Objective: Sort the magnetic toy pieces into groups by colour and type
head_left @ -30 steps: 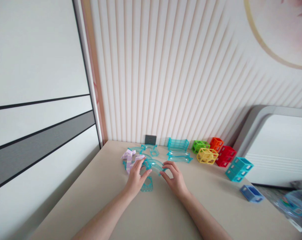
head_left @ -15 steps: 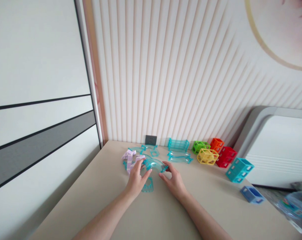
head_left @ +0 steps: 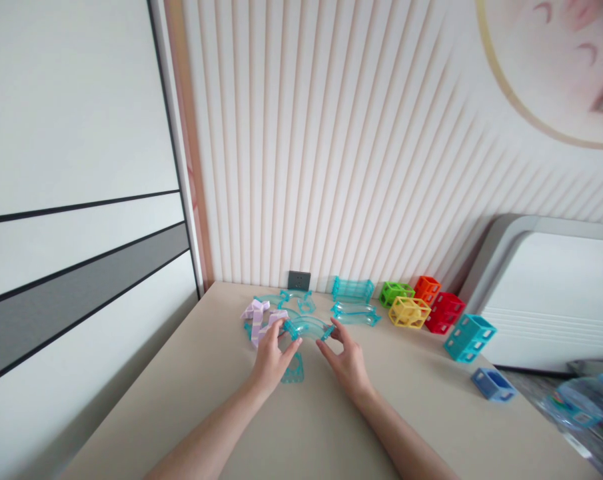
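Between my two hands is a curved translucent teal track piece, held by its ends. My left hand pinches its left end, with fingers and thumb closed on it. The right end sits between the thumb and fingers of my right hand. Just below the left fingers a flat teal piece with a round hole lies on the table, partly covered by that hand. Lilac pieces are heaped at the left hand's far side. More teal curved track lies behind them.
Straight teal tracks lie at the back of the table. To the right stand green, yellow, orange, red, teal and blue hollow blocks. A plastic bottle is beyond the right edge.
The view has turned slightly to the right, so the blocks and wall picture appear shifted left. Both hands keep the curved track piece in nearly the same place.
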Demonstrator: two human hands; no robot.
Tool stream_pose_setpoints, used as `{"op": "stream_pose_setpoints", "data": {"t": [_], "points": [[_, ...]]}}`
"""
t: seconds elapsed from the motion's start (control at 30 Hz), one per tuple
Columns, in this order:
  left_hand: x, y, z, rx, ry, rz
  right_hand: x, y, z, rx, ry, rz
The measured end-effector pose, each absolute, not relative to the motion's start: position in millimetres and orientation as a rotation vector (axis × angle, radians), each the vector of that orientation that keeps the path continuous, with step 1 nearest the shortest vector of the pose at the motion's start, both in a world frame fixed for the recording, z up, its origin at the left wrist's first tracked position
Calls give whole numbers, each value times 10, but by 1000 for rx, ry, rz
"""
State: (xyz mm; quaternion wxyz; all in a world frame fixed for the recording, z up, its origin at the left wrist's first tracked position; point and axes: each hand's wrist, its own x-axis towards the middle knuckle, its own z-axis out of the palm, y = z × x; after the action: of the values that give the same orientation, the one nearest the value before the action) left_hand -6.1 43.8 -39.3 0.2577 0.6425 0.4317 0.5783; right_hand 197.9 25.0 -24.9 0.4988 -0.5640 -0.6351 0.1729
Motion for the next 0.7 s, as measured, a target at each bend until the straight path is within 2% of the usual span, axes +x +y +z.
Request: {"op": "stream_pose_setpoints", "data": {"t": [0.2, 0.47, 0.7], "points": [[65, 396, -336, 1842, 1281, 1425, 2108, 130, -207, -1452, -1530, 357], [690, 379, 45, 2079, 1488, 938, 2780, 91, -127, -1571, -1495, 366], [1302, 422, -75, 2093, 1562, 801, 3350, 94, -129, -1653, -1576, 349]]}}
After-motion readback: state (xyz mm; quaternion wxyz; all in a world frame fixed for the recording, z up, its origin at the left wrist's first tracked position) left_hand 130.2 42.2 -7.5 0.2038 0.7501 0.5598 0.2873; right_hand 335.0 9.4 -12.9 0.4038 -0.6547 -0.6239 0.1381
